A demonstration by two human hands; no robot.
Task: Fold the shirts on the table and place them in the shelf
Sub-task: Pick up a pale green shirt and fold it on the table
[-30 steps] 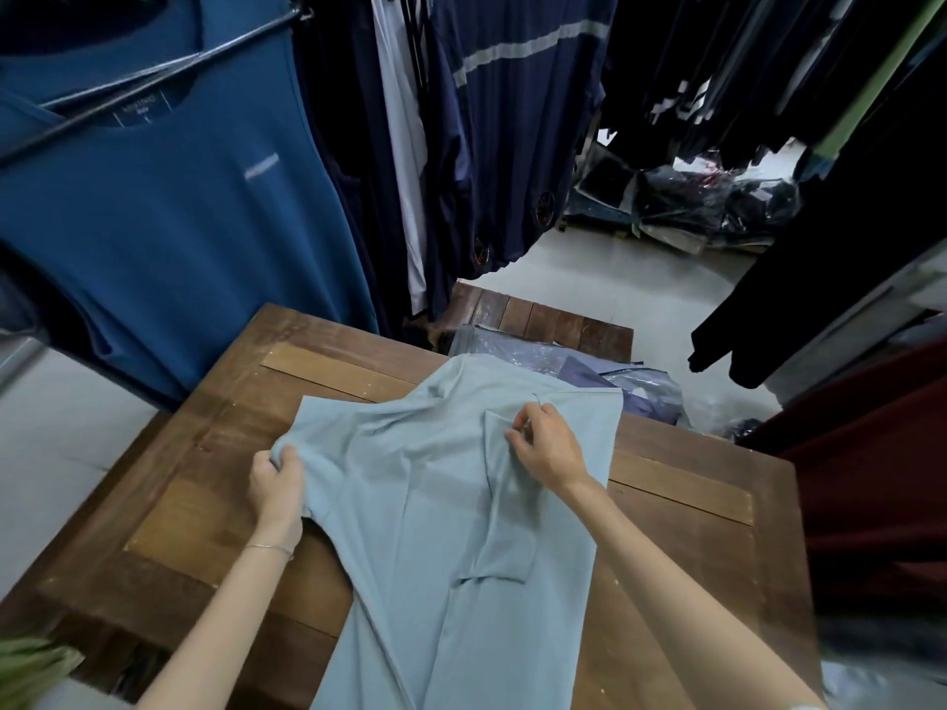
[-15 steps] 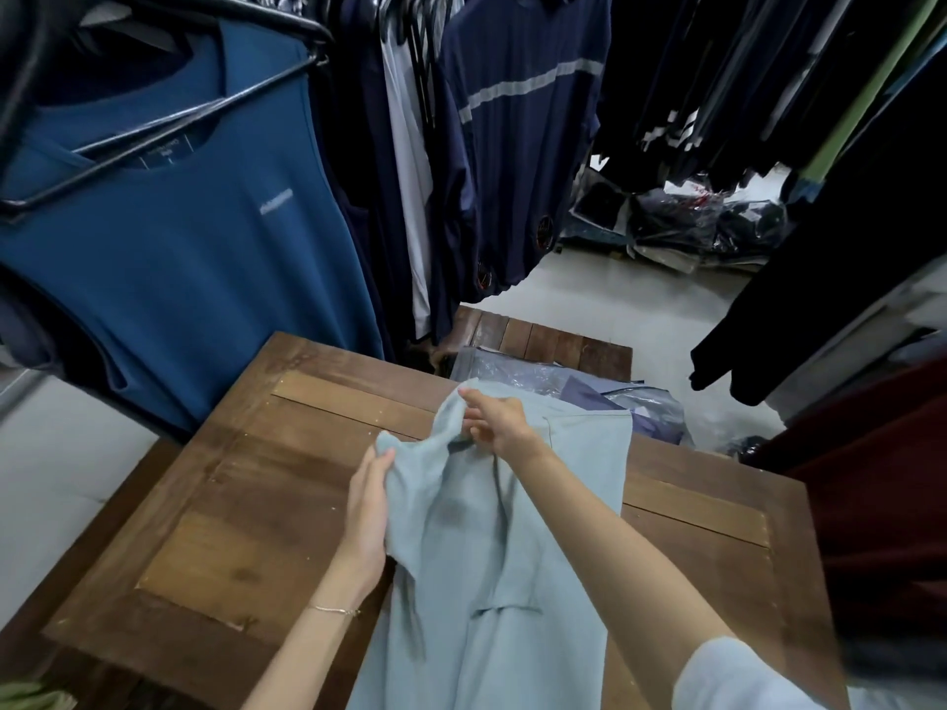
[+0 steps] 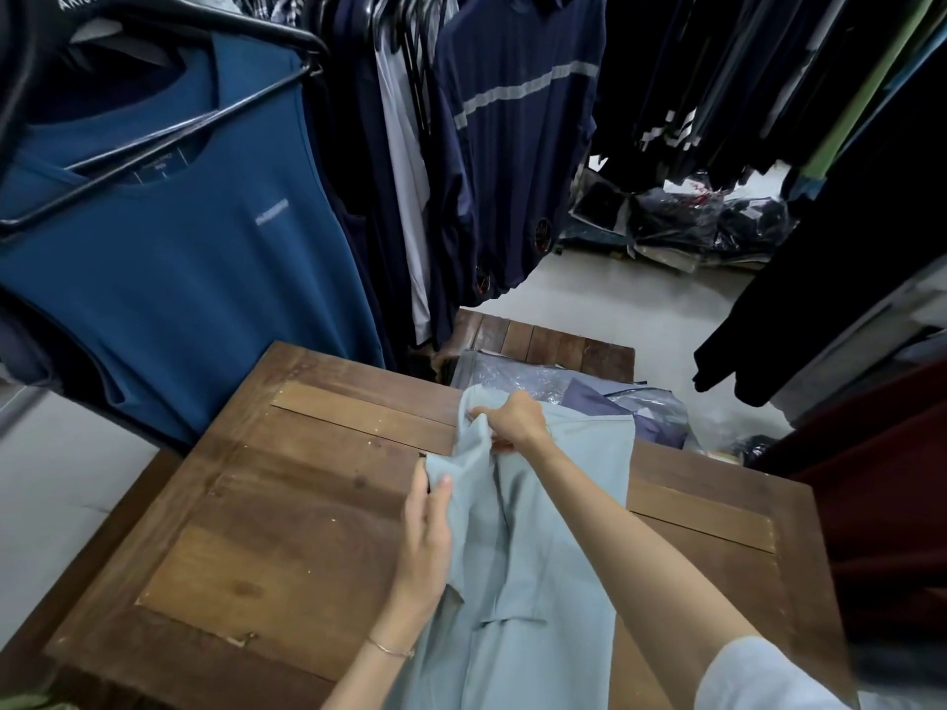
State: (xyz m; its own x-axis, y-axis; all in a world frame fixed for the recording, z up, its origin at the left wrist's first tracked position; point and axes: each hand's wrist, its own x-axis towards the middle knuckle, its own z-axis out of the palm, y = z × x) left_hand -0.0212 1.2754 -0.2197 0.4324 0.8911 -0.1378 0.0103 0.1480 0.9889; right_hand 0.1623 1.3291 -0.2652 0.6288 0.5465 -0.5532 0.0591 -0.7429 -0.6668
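Note:
A pale blue-grey shirt point(image 3: 553, 556) lies lengthwise on the wooden table point(image 3: 287, 504), hanging over the near edge. Its left side is folded in toward the middle. My left hand point(image 3: 428, 535) pinches the folded left edge between thumb and fingers. My right hand point(image 3: 512, 422) grips the fabric at the shirt's top, near the collar end, just above the left hand. No shelf is in view.
A plastic-wrapped garment point(image 3: 589, 397) lies on a lower wooden bench point(image 3: 543, 340) behind the table. A teal shirt point(image 3: 179, 258) hangs at the left, dark navy shirts point(image 3: 512, 135) behind, black clothes point(image 3: 820, 248) at the right. Bagged clothes point(image 3: 692, 222) sit on the floor.
My left hand carried the shirt's left sleeve side inward over the body. My right hand moved from the chest area up and left to the shirt's top edge.

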